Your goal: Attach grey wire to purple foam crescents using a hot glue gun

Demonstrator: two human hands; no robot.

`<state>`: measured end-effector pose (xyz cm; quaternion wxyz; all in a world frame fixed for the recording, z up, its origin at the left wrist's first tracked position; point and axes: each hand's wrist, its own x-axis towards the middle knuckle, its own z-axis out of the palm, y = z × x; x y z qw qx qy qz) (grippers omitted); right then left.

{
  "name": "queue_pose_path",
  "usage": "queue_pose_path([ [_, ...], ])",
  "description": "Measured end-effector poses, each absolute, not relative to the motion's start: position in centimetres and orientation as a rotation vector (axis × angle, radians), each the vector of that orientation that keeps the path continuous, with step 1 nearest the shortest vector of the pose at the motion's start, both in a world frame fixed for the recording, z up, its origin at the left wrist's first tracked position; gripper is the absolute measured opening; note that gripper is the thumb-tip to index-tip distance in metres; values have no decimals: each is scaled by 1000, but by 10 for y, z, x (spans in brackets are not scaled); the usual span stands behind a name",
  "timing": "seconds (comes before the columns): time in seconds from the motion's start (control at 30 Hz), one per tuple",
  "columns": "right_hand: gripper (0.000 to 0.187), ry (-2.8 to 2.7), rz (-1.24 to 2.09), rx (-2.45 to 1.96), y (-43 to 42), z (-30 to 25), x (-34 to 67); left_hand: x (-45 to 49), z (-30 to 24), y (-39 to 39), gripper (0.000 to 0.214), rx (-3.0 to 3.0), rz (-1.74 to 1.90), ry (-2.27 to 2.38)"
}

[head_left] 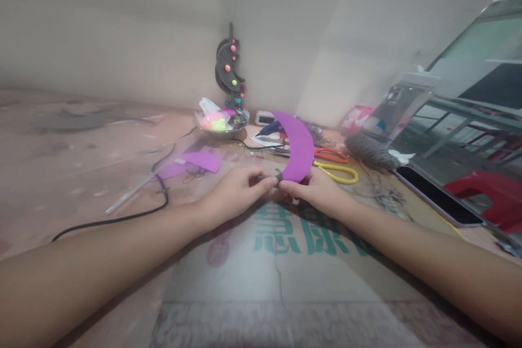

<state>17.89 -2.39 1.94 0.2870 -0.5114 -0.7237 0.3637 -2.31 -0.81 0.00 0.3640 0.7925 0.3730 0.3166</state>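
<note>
A purple crescent cutout [300, 147] stands up from my right hand [316, 191], which pinches its lower end between thumb and fingers. My left hand [244, 189] is closed close beside it, holding dark grey yarn [278, 175] at the crescent's lower tip. From there a thin strand hangs over the printed cardboard [228, 283]. Whether the yarn is wound around the tip or only lies against it, I cannot tell. Just behind my right hand lie yellow-handled scissors [342, 174] and orange-handled scissors [332, 155].
Purple scraps [199, 161], a glue stick [132, 192] and a black cord [118, 222] lie left. Behind are a bowl [222, 125], a blue glue gun [269, 129] and a decorated grey crescent [229, 65]. Grey yarn ball [369, 150] and phone [440, 196] lie right.
</note>
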Motion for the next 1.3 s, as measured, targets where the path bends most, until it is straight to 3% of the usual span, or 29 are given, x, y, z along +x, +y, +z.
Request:
queue_pose_path([
  [0.27,28,-1965,943,-1348,-25,19,179,-22,-1,-9,22,1965,936,956],
  [0.5,41,-1766,1023,-1269,-23,13,177,-22,-1,-7,22,1904,928,1000],
  [0.73,34,-1833,961,-1297,-28,14,177,-22,-1,-9,19,1930,926,938],
  [0.97,32,-1870,905,-1293,-28,13,176,-23,3,-9,26,1928,983,998],
  [1.13,38,-1787,947,-1308,-27,15,176,-24,-2,-2,31,1589,1201,1022],
  [1.3,40,-1760,971,-1307,-27,16,175,-23,1,-3,30,1711,1111,1025],
])
